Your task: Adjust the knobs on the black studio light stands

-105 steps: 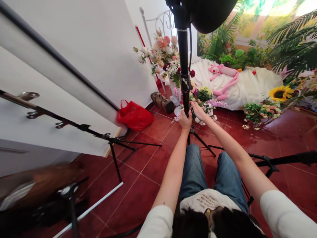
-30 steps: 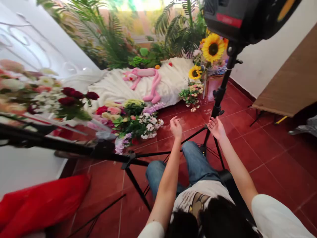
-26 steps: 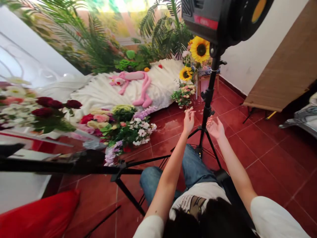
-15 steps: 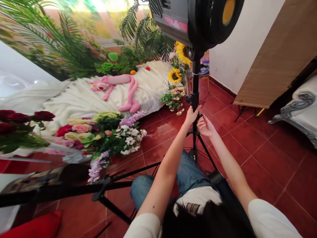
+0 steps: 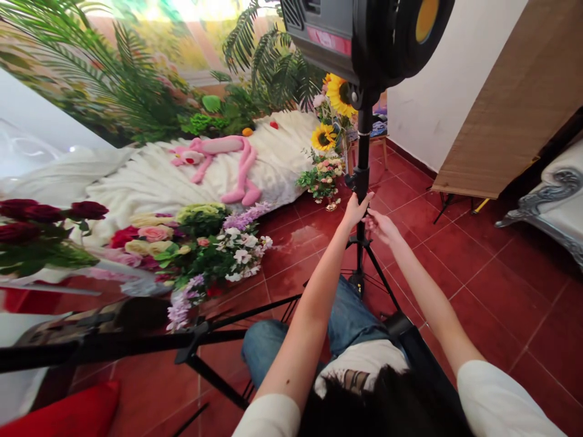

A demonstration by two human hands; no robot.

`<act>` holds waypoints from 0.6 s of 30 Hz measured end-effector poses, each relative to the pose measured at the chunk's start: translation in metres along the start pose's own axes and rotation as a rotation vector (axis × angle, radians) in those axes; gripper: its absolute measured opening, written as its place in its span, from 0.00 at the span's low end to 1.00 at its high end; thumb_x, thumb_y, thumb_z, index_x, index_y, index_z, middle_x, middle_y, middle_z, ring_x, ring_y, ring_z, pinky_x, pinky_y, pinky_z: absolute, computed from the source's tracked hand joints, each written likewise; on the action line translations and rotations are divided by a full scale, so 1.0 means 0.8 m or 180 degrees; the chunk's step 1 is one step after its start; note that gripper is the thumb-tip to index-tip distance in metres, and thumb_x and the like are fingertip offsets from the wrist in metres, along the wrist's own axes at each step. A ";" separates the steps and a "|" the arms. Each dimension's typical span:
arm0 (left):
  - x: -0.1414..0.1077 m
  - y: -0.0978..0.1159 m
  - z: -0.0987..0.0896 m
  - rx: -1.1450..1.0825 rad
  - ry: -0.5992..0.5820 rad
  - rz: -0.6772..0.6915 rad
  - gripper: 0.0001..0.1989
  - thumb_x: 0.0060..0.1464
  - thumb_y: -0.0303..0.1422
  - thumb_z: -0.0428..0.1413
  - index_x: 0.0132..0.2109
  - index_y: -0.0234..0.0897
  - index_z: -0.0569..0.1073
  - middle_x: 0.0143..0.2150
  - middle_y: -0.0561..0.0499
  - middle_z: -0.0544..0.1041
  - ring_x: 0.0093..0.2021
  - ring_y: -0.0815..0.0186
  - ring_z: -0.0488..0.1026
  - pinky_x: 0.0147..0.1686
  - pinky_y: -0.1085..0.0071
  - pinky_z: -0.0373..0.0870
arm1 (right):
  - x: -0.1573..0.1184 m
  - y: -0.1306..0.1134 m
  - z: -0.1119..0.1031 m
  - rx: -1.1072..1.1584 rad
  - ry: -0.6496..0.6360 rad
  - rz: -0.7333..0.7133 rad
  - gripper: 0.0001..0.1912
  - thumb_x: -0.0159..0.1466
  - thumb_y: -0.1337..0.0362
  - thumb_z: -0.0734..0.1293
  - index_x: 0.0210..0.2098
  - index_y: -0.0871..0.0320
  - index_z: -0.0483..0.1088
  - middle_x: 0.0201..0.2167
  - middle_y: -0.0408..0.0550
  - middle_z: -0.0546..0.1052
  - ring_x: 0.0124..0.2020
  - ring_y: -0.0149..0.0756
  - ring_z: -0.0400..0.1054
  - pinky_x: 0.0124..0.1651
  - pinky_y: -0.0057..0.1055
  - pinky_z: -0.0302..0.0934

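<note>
A black light stand (image 5: 363, 145) rises in front of me, carrying a large studio light (image 5: 328, 36) at its top. My left hand (image 5: 356, 210) is closed around the stand's pole, below a black clamp collar (image 5: 357, 180). Just to the right and slightly lower, my right hand (image 5: 382, 228) has its fingers drawn together at a small dark knob on the pole, which they mostly hide. The stand's spread legs (image 5: 380, 270) reach the floor beyond my knees.
A second black tripod (image 5: 195, 340) lies across the lower left. Flowers (image 5: 241, 249) stand beside a white-draped platform (image 5: 282, 152) bearing a pink plush toy (image 5: 248, 164). Sunflowers (image 5: 324, 138) are behind the pole. To the right are a brown backdrop (image 5: 492, 121) and a silver-trimmed sofa (image 5: 560, 188).
My right hand's fingers have curled in closer against the pole at the knob. My left hand keeps its hold. The whole view has shifted slightly.
</note>
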State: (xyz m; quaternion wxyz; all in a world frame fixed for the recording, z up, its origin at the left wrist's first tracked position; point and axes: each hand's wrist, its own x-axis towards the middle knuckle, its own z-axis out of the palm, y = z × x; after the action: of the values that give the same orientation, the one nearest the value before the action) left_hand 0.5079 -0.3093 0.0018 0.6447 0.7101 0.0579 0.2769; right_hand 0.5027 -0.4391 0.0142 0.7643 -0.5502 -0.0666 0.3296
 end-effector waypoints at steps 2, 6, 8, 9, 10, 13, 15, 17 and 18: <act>0.001 0.000 -0.001 -0.0045 -0.0070 -0.0036 0.19 0.54 0.48 0.60 0.37 0.37 0.67 0.28 0.56 0.70 0.27 0.72 0.67 0.32 0.73 0.67 | -0.008 -0.002 -0.002 -0.1182 0.0409 -0.0800 0.04 0.60 0.64 0.71 0.31 0.56 0.72 0.28 0.44 0.76 0.28 0.32 0.70 0.32 0.28 0.70; 0.001 -0.002 -0.001 -0.0123 -0.0149 -0.0045 0.18 0.55 0.47 0.60 0.37 0.37 0.68 0.28 0.55 0.71 0.28 0.72 0.68 0.34 0.72 0.69 | -0.027 -0.012 -0.007 -0.2745 0.0701 -0.2366 0.09 0.60 0.71 0.64 0.30 0.52 0.74 0.44 0.48 0.75 0.49 0.41 0.70 0.52 0.40 0.68; 0.001 -0.005 0.000 -0.0135 -0.0096 -0.0002 0.17 0.55 0.46 0.60 0.39 0.36 0.69 0.31 0.53 0.73 0.31 0.71 0.71 0.37 0.71 0.71 | -0.031 -0.021 -0.005 -0.2897 0.0772 -0.2738 0.12 0.62 0.71 0.61 0.27 0.53 0.74 0.45 0.49 0.74 0.51 0.42 0.68 0.54 0.42 0.67; 0.001 -0.007 0.001 -0.0131 -0.0032 0.0029 0.17 0.55 0.46 0.60 0.40 0.36 0.70 0.34 0.52 0.75 0.33 0.69 0.73 0.40 0.70 0.72 | -0.031 -0.026 -0.002 -0.2848 0.0817 -0.2834 0.12 0.62 0.70 0.61 0.27 0.53 0.74 0.45 0.50 0.73 0.51 0.42 0.68 0.54 0.42 0.67; 0.001 -0.008 0.002 -0.0126 0.0033 0.0065 0.17 0.54 0.45 0.61 0.41 0.36 0.70 0.36 0.50 0.77 0.36 0.68 0.74 0.43 0.69 0.72 | -0.028 -0.031 0.003 -0.2750 0.0883 -0.2885 0.11 0.63 0.69 0.61 0.29 0.53 0.74 0.45 0.51 0.72 0.50 0.42 0.68 0.53 0.43 0.67; 0.002 -0.012 0.006 -0.0208 0.0088 0.0175 0.18 0.54 0.44 0.61 0.45 0.36 0.72 0.43 0.46 0.79 0.42 0.66 0.77 0.48 0.66 0.74 | -0.009 -0.045 0.021 -0.2442 0.0954 -0.2846 0.12 0.59 0.66 0.68 0.43 0.53 0.73 0.48 0.52 0.72 0.52 0.44 0.67 0.57 0.44 0.65; 0.004 -0.015 0.009 -0.0332 0.0075 0.0242 0.19 0.54 0.42 0.61 0.49 0.37 0.73 0.45 0.44 0.80 0.43 0.64 0.78 0.50 0.63 0.75 | 0.011 -0.050 0.033 -0.2300 0.0838 -0.2716 0.26 0.52 0.66 0.74 0.50 0.53 0.69 0.50 0.52 0.72 0.54 0.45 0.66 0.61 0.46 0.62; 0.005 -0.019 0.010 -0.0365 0.0147 0.0228 0.19 0.53 0.39 0.61 0.50 0.36 0.73 0.44 0.44 0.81 0.43 0.63 0.78 0.51 0.61 0.75 | 0.033 -0.053 0.044 -0.2120 0.0677 -0.2483 0.33 0.47 0.66 0.78 0.51 0.53 0.68 0.49 0.51 0.74 0.54 0.46 0.68 0.62 0.47 0.61; 0.006 -0.021 0.010 -0.0331 0.0197 0.0190 0.19 0.52 0.37 0.61 0.50 0.36 0.74 0.44 0.43 0.81 0.43 0.62 0.78 0.51 0.60 0.75 | 0.043 -0.054 0.048 -0.1989 0.0632 -0.2344 0.33 0.46 0.66 0.79 0.50 0.52 0.68 0.47 0.50 0.76 0.53 0.47 0.69 0.61 0.47 0.62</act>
State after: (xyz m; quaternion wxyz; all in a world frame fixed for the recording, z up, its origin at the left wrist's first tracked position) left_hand 0.5201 -0.3114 -0.0129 0.6701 0.6682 0.0422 0.3204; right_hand 0.5300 -0.3959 0.0582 0.6311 -0.7218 -0.2793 -0.0522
